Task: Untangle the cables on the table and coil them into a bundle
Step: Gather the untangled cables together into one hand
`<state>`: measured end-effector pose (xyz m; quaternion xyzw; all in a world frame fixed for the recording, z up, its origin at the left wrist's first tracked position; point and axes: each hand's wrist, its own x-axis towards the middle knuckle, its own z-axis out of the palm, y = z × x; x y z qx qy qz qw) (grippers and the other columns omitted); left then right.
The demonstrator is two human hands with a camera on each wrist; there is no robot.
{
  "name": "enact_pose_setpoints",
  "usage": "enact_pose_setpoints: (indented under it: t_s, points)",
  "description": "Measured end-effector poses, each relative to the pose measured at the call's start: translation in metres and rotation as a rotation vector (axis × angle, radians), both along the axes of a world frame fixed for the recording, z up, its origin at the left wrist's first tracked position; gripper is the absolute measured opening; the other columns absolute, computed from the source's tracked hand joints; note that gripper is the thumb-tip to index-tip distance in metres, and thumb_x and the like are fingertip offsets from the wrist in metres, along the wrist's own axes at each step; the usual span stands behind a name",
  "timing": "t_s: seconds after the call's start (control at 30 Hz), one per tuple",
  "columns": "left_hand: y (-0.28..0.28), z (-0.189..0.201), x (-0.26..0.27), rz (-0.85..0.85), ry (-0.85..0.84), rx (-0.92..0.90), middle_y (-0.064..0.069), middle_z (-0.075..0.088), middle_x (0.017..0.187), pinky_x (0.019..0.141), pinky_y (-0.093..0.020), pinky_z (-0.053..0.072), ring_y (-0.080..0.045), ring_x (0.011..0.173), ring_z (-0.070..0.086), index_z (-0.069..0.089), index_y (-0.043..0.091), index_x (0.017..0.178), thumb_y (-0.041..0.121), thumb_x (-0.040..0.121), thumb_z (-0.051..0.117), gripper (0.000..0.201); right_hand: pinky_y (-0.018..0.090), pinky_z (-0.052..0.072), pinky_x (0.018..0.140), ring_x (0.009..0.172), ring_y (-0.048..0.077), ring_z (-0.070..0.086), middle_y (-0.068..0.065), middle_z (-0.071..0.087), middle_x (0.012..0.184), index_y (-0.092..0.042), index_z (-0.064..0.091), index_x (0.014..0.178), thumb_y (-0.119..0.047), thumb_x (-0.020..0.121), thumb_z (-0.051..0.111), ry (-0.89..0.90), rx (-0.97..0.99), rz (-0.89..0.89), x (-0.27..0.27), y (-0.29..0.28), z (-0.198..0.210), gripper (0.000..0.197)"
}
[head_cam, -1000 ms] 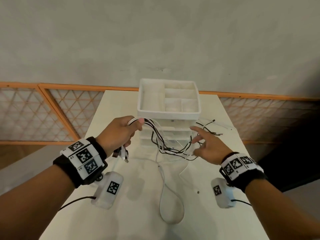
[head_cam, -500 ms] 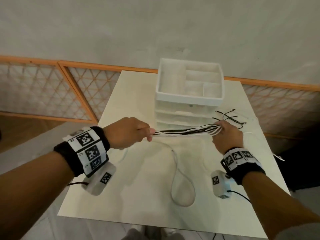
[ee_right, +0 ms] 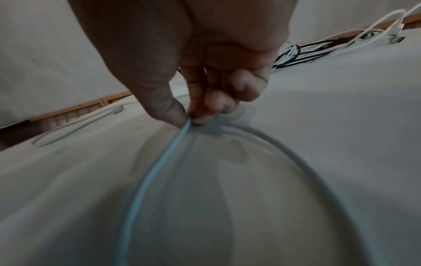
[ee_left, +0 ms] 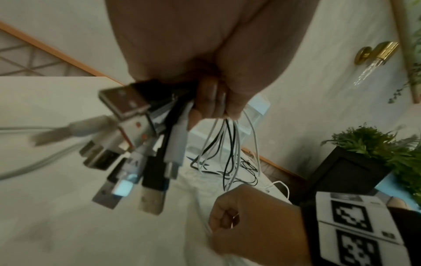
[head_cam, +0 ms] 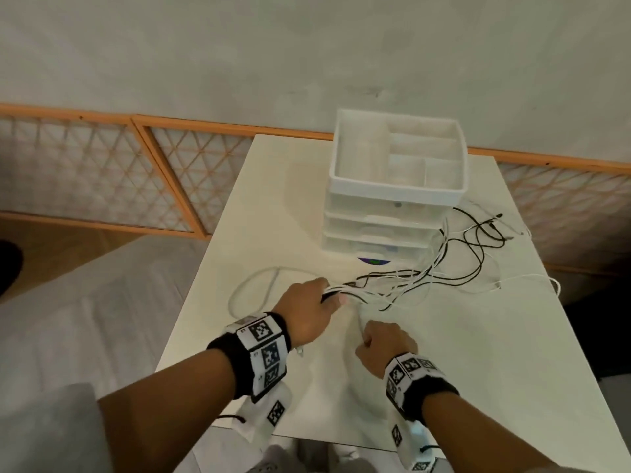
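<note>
My left hand (head_cam: pixel 333 297) grips a bundle of thin black and white cables (head_cam: pixel 426 278) close to their plug ends. From the fist the cables trail right, loose across the table, past the drawer unit. In the left wrist view several USB plugs (ee_left: pixel 127 144) hang below the left hand (ee_left: pixel 212 100), and the thin strands (ee_left: pixel 227 144) fan out beyond it. My right hand (head_cam: pixel 367 339) sits just right of the left one, low over the table. Thumb and forefinger of this right hand (ee_right: pixel 191 117) pinch a thicker white cable (ee_right: pixel 148 180) that loops over the tabletop.
A white stacked drawer organiser (head_cam: pixel 392 191) with an open divided tray on top stands at the back of the white table (head_cam: pixel 478 370). Another stretch of the thick white cable (head_cam: pixel 252 288) curves left of my left hand. An orange-framed lattice railing (head_cam: pixel 170 172) runs behind.
My right hand has let go of the far end of the stretched bundle, come back near the left hand and pinched the thick white cable. The bundle now lies slack on the table.
</note>
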<state>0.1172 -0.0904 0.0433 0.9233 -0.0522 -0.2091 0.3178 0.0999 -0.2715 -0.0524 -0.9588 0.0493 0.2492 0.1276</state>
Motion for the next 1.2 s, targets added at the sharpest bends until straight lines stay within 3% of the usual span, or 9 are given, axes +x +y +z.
enact_pose_setpoints:
  t_s: [0.27,0.37,0.43,0.53,0.63,0.73,0.83,1.03,1.2]
  points:
    - [-0.009,0.011,0.021,0.112,-0.031,-0.136,-0.002,0.055,0.072,0.041,-0.025,0.031,-0.020,0.056,0.052,0.048,0.012,0.100,0.043,0.103,0.037,0.033,0.028,0.046,0.062,0.061,0.009,0.050,-0.009,0.059,0.075,-0.021,0.057,0.080,-0.023,0.079,0.061,-0.481,0.423,0.232,0.010,-0.023,0.087,0.005]
    - [-0.011,-0.003,0.022,0.170,0.043,-0.196,-0.005,0.067,0.088,0.051,-0.026,0.042,-0.017,0.055,0.051,0.050,0.009,0.101,0.040,0.103,0.037,0.034,0.012,0.040,0.058,0.057,0.003,0.050,-0.010,0.057,0.075,-0.019,0.061,0.081,-0.013,0.083,0.066,-0.684,0.460,0.189,0.020,-0.046,0.122,0.009]
    - [-0.010,-0.013,0.024,0.174,0.096,-0.142,-0.011,0.064,0.090,0.054,-0.027,0.042,-0.019,0.054,0.049,0.048,0.007,0.098,0.040,0.103,0.036,0.035,0.014,0.044,0.064,0.061,0.004,0.052,-0.005,0.061,0.077,-0.017,0.065,0.081,-0.009,0.084,0.070,-0.779,0.384,0.137,0.031,-0.067,0.132,0.010]
    - [-0.002,-0.015,0.030,0.117,0.114,-0.020,-0.016,0.066,0.097,0.050,-0.027,0.040,-0.022,0.052,0.052,0.047,0.010,0.095,0.041,0.102,0.035,0.034,0.039,0.053,0.070,0.071,0.022,0.060,0.003,0.066,0.082,-0.013,0.067,0.081,-0.006,0.084,0.071,-0.838,0.260,-0.012,0.047,-0.100,0.133,0.008]
    - [0.013,-0.010,0.038,0.081,0.091,0.087,-0.016,0.067,0.102,0.059,-0.030,0.043,-0.025,0.060,0.054,0.046,0.011,0.091,0.041,0.102,0.035,0.034,0.037,0.048,0.074,0.085,0.032,0.063,0.011,0.066,0.098,-0.010,0.067,0.092,-0.008,0.089,0.064,-0.903,0.168,-0.273,0.061,-0.135,0.135,0.004]
    - [0.022,-0.001,0.043,0.096,0.079,0.096,-0.013,0.069,0.094,0.056,-0.029,0.045,-0.022,0.051,0.056,0.045,0.012,0.084,0.038,0.102,0.037,0.033,0.042,0.046,0.093,0.115,0.039,0.056,0.016,0.051,0.135,-0.014,0.055,0.126,-0.011,0.089,0.064,-0.728,0.053,-0.482,0.067,-0.160,0.135,0.038]
    - [0.011,0.017,0.046,0.118,0.073,-0.111,-0.003,0.065,0.074,0.051,-0.027,0.041,-0.020,0.042,0.049,0.044,0.013,0.079,0.035,0.102,0.042,0.032,0.049,0.041,0.109,0.129,0.036,0.047,0.012,0.029,0.153,-0.024,0.033,0.147,-0.018,0.082,0.068,-0.534,-0.034,-0.319,0.054,-0.126,0.138,0.075]
    - [-0.040,0.064,0.042,0.081,0.049,-0.538,-0.001,0.062,0.060,0.052,-0.031,0.041,-0.024,0.046,0.045,0.057,0.017,0.084,0.031,0.103,0.044,0.027,0.036,0.053,0.066,0.078,0.020,0.061,-0.004,0.057,0.098,-0.030,0.069,0.092,-0.031,0.081,0.071,-0.725,0.290,0.236,0.024,-0.018,0.134,0.012]
    - [-0.027,0.059,0.042,0.088,0.104,-0.500,-0.002,0.061,0.067,0.046,-0.026,0.037,-0.022,0.049,0.043,0.049,0.012,0.089,0.034,0.104,0.041,0.028,0.032,0.044,0.068,0.069,0.023,0.053,0.005,0.057,0.072,-0.019,0.066,0.061,-0.035,0.087,0.073,-0.877,0.413,-0.140,0.053,-0.056,0.173,0.031]
